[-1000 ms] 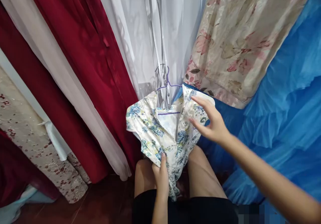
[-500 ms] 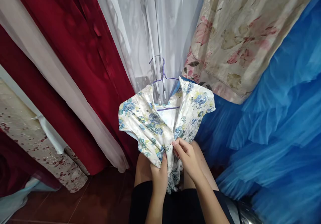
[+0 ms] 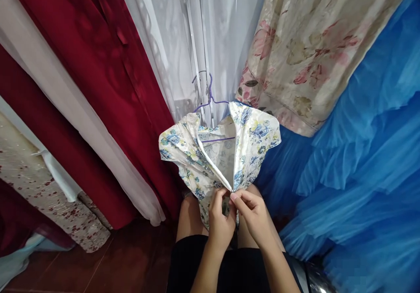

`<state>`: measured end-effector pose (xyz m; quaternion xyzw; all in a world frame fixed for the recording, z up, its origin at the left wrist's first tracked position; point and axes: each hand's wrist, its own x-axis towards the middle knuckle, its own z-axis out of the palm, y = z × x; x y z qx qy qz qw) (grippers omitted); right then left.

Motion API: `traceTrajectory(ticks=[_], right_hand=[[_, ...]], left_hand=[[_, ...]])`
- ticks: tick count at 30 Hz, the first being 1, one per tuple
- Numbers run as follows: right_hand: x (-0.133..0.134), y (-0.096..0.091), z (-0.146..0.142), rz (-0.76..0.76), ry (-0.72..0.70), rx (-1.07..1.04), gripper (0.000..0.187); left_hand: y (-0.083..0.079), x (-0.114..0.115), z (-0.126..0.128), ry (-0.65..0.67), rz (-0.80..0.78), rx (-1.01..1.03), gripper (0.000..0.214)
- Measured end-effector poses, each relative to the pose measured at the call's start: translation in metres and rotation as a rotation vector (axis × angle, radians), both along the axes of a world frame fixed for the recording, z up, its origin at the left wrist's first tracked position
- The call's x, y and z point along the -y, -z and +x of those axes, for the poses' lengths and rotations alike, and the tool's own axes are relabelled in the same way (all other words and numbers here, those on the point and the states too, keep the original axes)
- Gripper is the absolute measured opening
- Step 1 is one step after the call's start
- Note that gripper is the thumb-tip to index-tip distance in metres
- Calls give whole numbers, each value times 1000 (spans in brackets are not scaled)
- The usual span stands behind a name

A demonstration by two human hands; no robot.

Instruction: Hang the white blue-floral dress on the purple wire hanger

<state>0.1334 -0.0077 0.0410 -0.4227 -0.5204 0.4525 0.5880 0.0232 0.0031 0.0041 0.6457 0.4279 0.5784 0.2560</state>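
With the bottom tip of the garment's V-shaped opening as the clock's centre, the left hand (image 3: 220, 223) lies at 7 o'clock, curled narrow, cloth gathered between its thumb and fingers. That cloth belongs to a white cap-sleeved garment with a blue and yellow-green flower print (image 3: 208, 174), its sleeves reaching towards 10 and 1 o'clock, hung on a thin purple wire hanger (image 3: 210, 99) whose hook stands near 12. At 4 o'clock, the right hand (image 3: 254, 214) is closed to a pinch, thumb and forefinger at the tip of the opening; the detail between them is too small to make out. At 9 o'clock, a cream cloth spotted with dark red (image 3: 42, 196) is cut off by the left edge, and a long crimson cloth (image 3: 95, 65) at 10 runs out past the top. The hanger's lower bar shows only through the opening, and the garment's lower end is largely hidden behind the hands. Towards 6, black clothing on the lap (image 3: 246, 271) is cut by the bottom edge. A beige cloth with pink flowers (image 3: 302, 61) leaves the top at 1; a dark glossy object (image 3: 320, 280) at 4 is hard to identify; ruffled sheer blue fabric (image 3: 361, 174) at 3 is cropped on the right.
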Motion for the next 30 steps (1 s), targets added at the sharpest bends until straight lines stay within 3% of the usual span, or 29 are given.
traceTrajectory(ticks=[3,6,9,11,13,17,20,22,25,27,30], right_hand=[[3,4,8,9,-36,79,34],[-1,9,21,78,-6,220,32],[-21,-3,39,229,-24,497,38],[-47,-30,50,354,-101,719,42],[-78,-70,57,497,-138,917,41],[-142,-159,53,728,46,1202,38],[-170,-194,44,784,202,1268,35],[-172,-197,39,785,242,1272,34],[-158,-184,31,739,300,1184,32],[-144,-174,25,694,337,1065,33],[-127,-166,15,660,330,890,33]], left_hand=[[4,-1,9,-7,-25,17,8],[3,2,2,23,32,-43,11],[-3,7,-12,90,28,-128,15],[-9,11,-18,133,-8,-172,16],[-17,14,-20,170,-50,-195,15],[-32,19,-15,228,-103,-255,16],[-38,22,-17,279,-156,-337,16],[-43,20,-26,305,-178,-375,15],[-62,0,-44,252,-72,-363,13],[-87,-24,-54,155,74,-318,20],[-139,-69,-58,21,268,-259,38]])
